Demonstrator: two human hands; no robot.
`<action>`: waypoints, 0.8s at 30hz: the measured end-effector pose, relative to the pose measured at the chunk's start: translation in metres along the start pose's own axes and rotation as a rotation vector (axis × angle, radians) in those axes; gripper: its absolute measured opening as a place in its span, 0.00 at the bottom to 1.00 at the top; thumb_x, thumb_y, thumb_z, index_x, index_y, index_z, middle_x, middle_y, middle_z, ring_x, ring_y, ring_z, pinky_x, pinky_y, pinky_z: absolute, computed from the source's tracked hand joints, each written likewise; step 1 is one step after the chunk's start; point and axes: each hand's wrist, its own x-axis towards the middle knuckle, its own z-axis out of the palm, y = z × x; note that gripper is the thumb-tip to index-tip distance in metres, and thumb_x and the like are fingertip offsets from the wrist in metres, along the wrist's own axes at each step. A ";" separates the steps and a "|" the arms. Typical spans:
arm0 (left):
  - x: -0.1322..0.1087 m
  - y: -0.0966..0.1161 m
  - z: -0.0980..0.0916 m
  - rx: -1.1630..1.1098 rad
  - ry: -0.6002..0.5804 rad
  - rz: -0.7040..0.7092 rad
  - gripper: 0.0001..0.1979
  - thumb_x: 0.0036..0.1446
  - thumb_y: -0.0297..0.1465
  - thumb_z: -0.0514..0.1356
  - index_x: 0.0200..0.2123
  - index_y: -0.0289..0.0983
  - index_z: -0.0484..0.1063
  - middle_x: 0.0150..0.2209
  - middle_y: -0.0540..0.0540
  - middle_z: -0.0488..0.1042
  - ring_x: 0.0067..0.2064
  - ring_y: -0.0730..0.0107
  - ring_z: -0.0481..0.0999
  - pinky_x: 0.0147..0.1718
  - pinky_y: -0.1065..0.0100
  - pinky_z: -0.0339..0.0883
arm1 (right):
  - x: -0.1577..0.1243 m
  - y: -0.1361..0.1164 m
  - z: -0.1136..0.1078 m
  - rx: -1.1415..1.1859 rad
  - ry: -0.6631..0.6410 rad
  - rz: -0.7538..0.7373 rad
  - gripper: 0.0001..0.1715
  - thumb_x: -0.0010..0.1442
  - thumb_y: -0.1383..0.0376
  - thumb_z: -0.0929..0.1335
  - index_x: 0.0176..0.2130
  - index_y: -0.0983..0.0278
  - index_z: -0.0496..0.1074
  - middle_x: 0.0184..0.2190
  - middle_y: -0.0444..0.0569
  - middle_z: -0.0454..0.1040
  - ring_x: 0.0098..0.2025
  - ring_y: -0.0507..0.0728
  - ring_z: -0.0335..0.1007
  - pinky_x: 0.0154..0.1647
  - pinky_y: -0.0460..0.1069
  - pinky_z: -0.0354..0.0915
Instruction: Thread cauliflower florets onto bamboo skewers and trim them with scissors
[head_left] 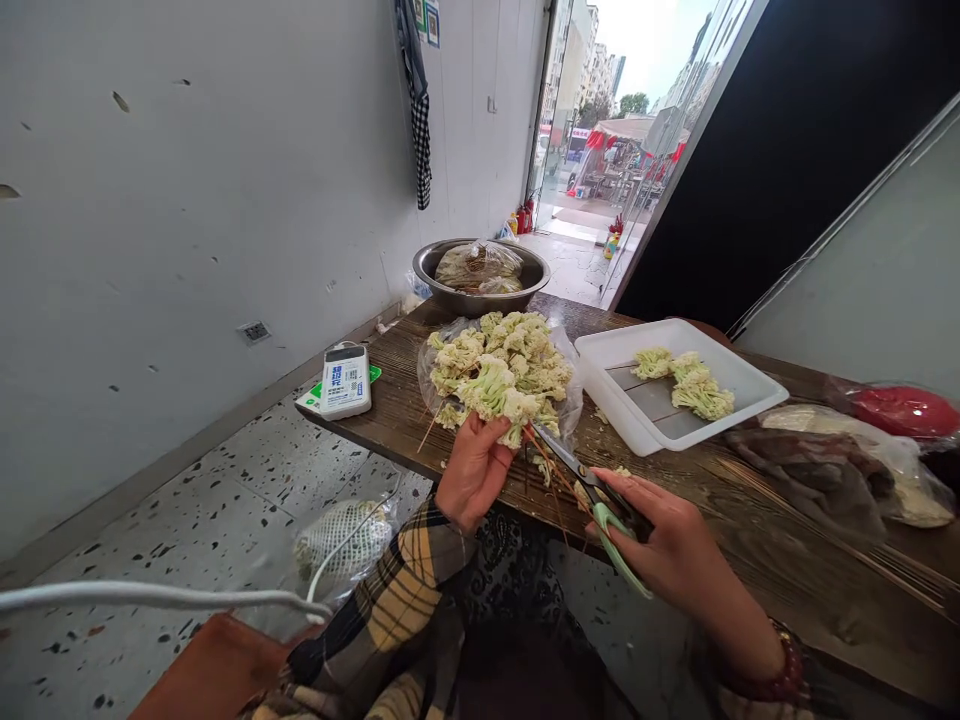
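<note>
My left hand (474, 468) is closed on a cauliflower floret (501, 396) at the near edge of a pile of cauliflower pieces (504, 358) lying on clear plastic. My right hand (667, 545) grips scissors with green handles (600, 500). Their blades point up-left towards the floret, and thin wooden skewers (544, 462) lie beneath them. Both hands hover over the front edge of a dark wooden table (397, 415).
A white plastic tray (742, 372) with a few florets stands right of the pile. A metal bowl (471, 290) with bagged food sits at the table's far end. A small white device (345, 381) lies at the left corner, bags and a red lid (900, 410) at right.
</note>
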 end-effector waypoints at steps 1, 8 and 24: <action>0.001 -0.001 0.000 0.005 0.000 0.001 0.27 0.44 0.24 0.68 0.50 0.40 0.69 0.45 0.46 0.78 0.46 0.64 0.77 0.44 0.65 0.72 | 0.001 0.000 0.000 0.003 -0.007 0.005 0.26 0.58 0.61 0.69 0.55 0.61 0.69 0.50 0.51 0.76 0.50 0.60 0.74 0.49 0.52 0.71; 0.006 -0.006 -0.001 0.020 -0.014 0.003 0.22 0.45 0.25 0.69 0.45 0.38 0.71 0.43 0.46 0.79 0.47 0.65 0.77 0.48 0.65 0.69 | 0.008 0.000 0.002 0.021 -0.051 0.031 0.25 0.57 0.62 0.69 0.55 0.60 0.70 0.50 0.51 0.76 0.49 0.60 0.74 0.51 0.54 0.70; 0.014 -0.011 -0.001 0.047 -0.019 -0.044 0.24 0.44 0.24 0.68 0.47 0.39 0.71 0.43 0.46 0.79 0.48 0.62 0.77 0.48 0.63 0.70 | 0.008 0.007 0.014 0.093 -0.015 0.006 0.19 0.60 0.61 0.68 0.51 0.63 0.73 0.47 0.54 0.78 0.47 0.61 0.77 0.48 0.54 0.72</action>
